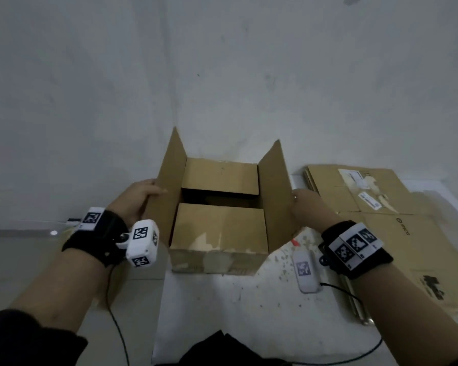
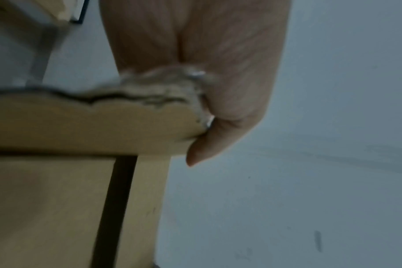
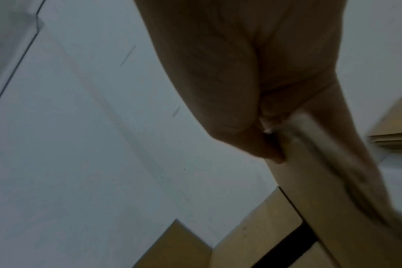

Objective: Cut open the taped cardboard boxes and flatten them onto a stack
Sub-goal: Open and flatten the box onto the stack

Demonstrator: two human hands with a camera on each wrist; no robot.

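Observation:
A brown cardboard box stands on the white surface in front of me, its top opened. The two long flaps stick up at left and right, and the two short flaps lie inward with a dark gap between them. My left hand grips the edge of the left flap, thumb on the inner face; the left wrist view shows that hand pinching the flap with torn tape on its rim. My right hand pinches the right flap, seen in the right wrist view with the hand on the flap.
A stack of flattened boxes with torn labels lies to the right of the box. A small red-tipped tool lies on the white surface near my right wrist. A grey wall rises just behind the box. Cables trail from both wrist cameras.

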